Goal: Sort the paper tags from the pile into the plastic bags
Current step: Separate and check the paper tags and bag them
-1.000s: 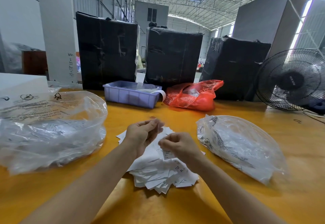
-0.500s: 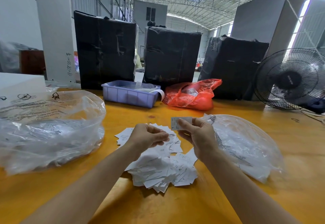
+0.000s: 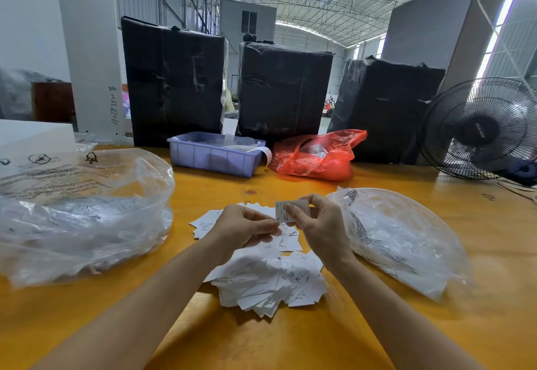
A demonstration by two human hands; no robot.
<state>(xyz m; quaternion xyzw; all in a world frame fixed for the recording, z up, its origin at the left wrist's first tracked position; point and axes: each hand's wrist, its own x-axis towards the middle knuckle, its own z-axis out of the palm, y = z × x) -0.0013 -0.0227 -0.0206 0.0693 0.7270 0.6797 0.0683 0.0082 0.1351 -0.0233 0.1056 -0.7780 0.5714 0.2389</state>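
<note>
A pile of white paper tags (image 3: 270,279) lies on the yellow table (image 3: 290,340) in front of me. My right hand (image 3: 316,224) pinches a small stack of tags (image 3: 290,209) and holds it upright above the pile. My left hand (image 3: 247,228) hovers just left of it with fingers curled, its fingertips near the stack's lower edge; whether it holds any tags I cannot tell. A large clear plastic bag (image 3: 81,215) lies to the left. A second clear plastic bag (image 3: 401,239) holding tags lies to the right.
At the back stand a purple plastic bin (image 3: 215,156), a red plastic bag (image 3: 316,156) and three black-wrapped bales (image 3: 174,79). A black fan (image 3: 479,128) stands at the right rear. A white box (image 3: 32,140) sits at the far left.
My right hand lifted a few tags from the pile and raised them upright. My left hand stayed curled above the pile and now reaches toward the raised tags.
</note>
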